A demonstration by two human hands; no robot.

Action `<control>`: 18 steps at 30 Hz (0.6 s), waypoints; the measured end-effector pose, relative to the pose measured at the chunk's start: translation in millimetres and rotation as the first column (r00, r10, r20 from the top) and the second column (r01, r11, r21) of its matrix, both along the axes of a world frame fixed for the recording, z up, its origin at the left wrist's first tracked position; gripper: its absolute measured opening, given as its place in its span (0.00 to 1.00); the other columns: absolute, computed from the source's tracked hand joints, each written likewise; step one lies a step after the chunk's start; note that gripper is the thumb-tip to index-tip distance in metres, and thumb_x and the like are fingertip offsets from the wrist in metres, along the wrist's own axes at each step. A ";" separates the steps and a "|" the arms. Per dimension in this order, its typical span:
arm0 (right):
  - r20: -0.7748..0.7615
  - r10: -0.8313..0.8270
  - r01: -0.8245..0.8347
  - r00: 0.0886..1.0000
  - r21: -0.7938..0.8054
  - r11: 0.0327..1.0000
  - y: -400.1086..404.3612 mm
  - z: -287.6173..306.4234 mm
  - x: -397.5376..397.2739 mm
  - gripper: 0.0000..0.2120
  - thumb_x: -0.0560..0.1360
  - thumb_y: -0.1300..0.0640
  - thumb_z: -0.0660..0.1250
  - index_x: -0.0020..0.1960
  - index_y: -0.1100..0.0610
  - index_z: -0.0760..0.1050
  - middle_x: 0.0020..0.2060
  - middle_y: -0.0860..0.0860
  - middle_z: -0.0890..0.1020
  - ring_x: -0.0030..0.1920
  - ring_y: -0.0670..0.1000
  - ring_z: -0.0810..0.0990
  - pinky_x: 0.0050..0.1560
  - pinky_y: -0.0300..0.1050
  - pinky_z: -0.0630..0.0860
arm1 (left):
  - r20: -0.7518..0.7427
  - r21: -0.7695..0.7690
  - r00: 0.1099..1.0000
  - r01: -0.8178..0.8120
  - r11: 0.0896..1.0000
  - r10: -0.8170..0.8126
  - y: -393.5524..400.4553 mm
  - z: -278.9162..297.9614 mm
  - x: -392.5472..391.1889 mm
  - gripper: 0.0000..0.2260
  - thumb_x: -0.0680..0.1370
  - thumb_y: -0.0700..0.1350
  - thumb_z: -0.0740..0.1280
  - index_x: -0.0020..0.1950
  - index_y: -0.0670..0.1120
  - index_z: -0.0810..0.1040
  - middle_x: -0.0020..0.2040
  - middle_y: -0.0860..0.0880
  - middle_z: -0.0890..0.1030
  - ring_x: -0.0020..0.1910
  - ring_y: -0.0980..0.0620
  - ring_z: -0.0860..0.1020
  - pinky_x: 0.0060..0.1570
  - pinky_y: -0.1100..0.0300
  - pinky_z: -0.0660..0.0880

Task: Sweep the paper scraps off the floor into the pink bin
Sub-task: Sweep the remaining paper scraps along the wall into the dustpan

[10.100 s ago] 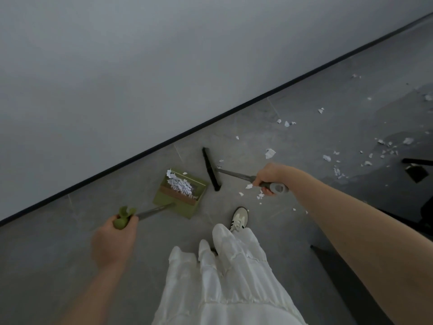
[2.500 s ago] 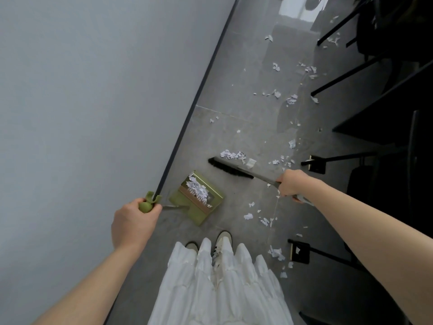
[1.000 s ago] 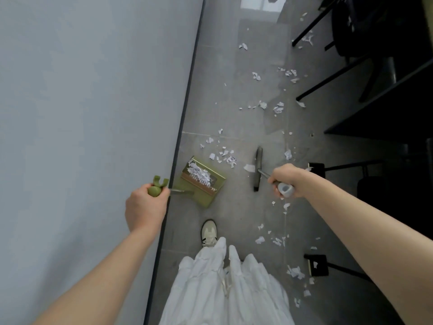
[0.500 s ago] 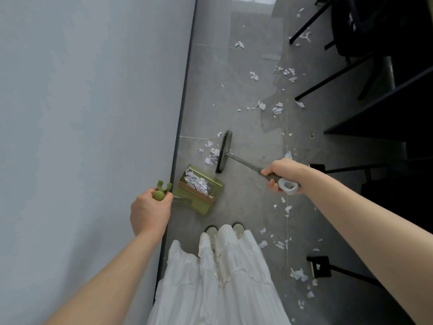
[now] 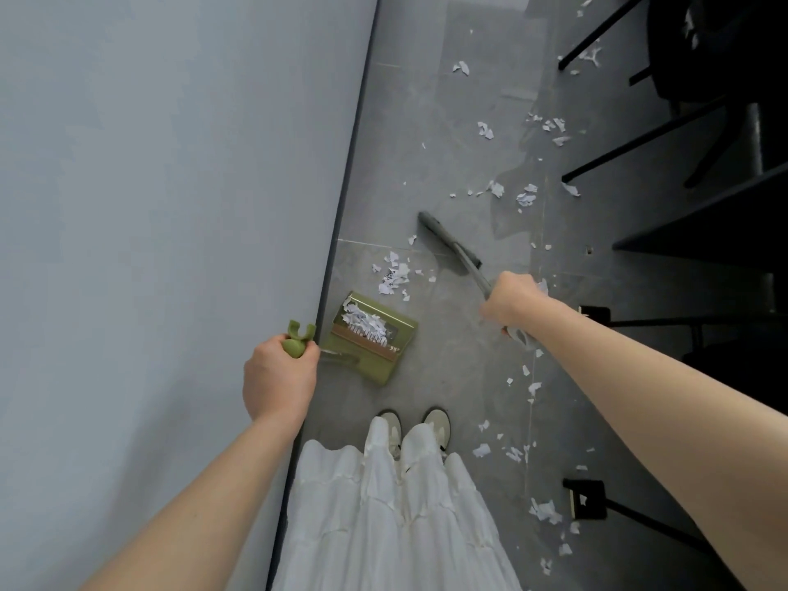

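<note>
My left hand (image 5: 277, 377) grips the green handle of a green dustpan (image 5: 375, 339) that rests on the grey floor beside the wall, with white paper scraps inside it. My right hand (image 5: 509, 302) grips the grey broom handle; the dark broom head (image 5: 447, 243) lies on the floor beyond a small heap of paper scraps (image 5: 394, 277) just in front of the dustpan's mouth. More scraps (image 5: 526, 198) lie farther off, and others (image 5: 511, 452) to the right of my feet. No pink bin is in view.
A grey wall with a dark skirting line (image 5: 341, 206) runs along the left. Black furniture legs (image 5: 631, 145) and a dark tabletop (image 5: 716, 215) stand on the right, with black feet (image 5: 584, 499) near my shoes. My white skirt (image 5: 383, 514) hangs below.
The broom head has swung away from the dustpan, out past the small heap of scraps and turned diagonal. The dustpan and my left hand have stayed by the wall.
</note>
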State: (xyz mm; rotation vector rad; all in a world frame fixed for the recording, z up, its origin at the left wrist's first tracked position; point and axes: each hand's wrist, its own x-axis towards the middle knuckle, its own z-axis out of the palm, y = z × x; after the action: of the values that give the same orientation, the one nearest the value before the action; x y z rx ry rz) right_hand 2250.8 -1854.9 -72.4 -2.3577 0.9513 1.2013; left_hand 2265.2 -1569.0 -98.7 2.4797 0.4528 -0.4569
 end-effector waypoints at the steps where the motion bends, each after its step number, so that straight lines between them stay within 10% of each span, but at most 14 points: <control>1: 0.003 0.018 -0.018 1.000 0.010 1.000 -0.2 -4.0 0.9 0.09 0.77 0.60 0.58 0.49 0.62 0.76 0.31 0.53 0.77 0.39 0.56 0.81 0.35 0.42 0.75 | 0.002 0.007 1.000 0.001 1.000 -0.001 0.3 -1.6 -0.1 0.11 0.75 0.50 0.70 0.37 0.45 0.77 0.33 0.46 0.78 0.37 0.40 0.77 0.36 0.53 0.74; 11: -0.041 0.326 -0.325 0.944 0.043 0.945 14.4 -12.6 -33.9 0.03 0.72 0.65 0.59 0.41 0.59 0.67 0.34 0.56 0.73 0.29 0.53 0.75 0.24 0.40 0.69 | -0.025 0.025 1.000 -0.009 1.000 0.010 3.1 -1.0 -16.5 0.11 0.75 0.50 0.70 0.36 0.45 0.76 0.32 0.47 0.78 0.35 0.42 0.77 0.35 0.53 0.74; 18: -0.045 0.429 -0.423 0.902 0.101 0.900 21.5 -1.5 -67.1 0.05 0.70 0.64 0.59 0.36 0.57 0.66 0.33 0.54 0.72 0.33 0.56 0.77 0.35 0.44 0.79 | -0.021 0.026 1.000 0.007 1.000 -0.007 5.7 -1.0 -18.1 0.10 0.75 0.49 0.69 0.37 0.47 0.76 0.33 0.48 0.78 0.35 0.44 0.77 0.36 0.53 0.76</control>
State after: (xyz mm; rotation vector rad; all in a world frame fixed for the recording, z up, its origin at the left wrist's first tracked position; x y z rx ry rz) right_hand 2183.7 -1833.4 -74.0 -2.5451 0.3890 1.4499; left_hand 2247.1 -1563.3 -99.6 2.5043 0.4613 -0.4830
